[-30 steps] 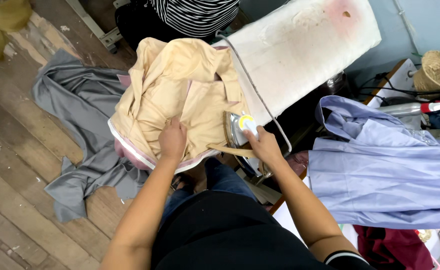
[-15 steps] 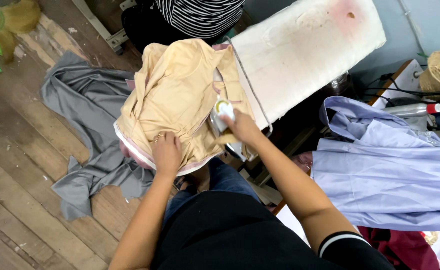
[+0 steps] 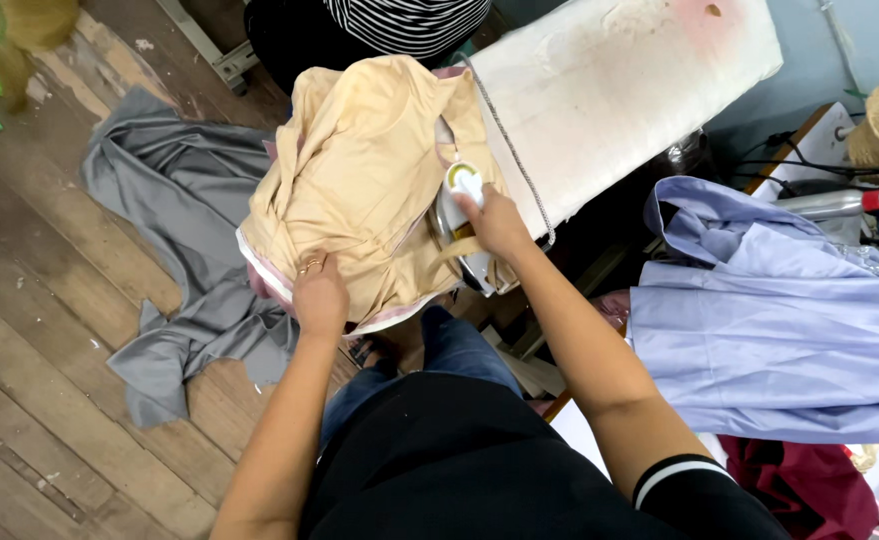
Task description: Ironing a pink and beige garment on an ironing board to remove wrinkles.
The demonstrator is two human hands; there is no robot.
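Fabric of the tan garment (image 3: 359, 170) lies soft on the ironing board (image 3: 619, 90); our left hand (image 3: 319, 295) presses it flat, unclenched. Our right hand (image 3: 494, 220) clenches the heavy iron (image 3: 459, 215) by its handle.

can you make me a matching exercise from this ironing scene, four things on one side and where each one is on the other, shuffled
Things:
1. iron
2. left hand
3. grey cloth
4. pale blue shirt

Places:
A. spread on the wooden floor
B. pressing flat on the tan garment
C. lying to the right of the ironing board
D. gripped by the right hand

Pairs: 1-D, 2-B, 3-A, 4-C
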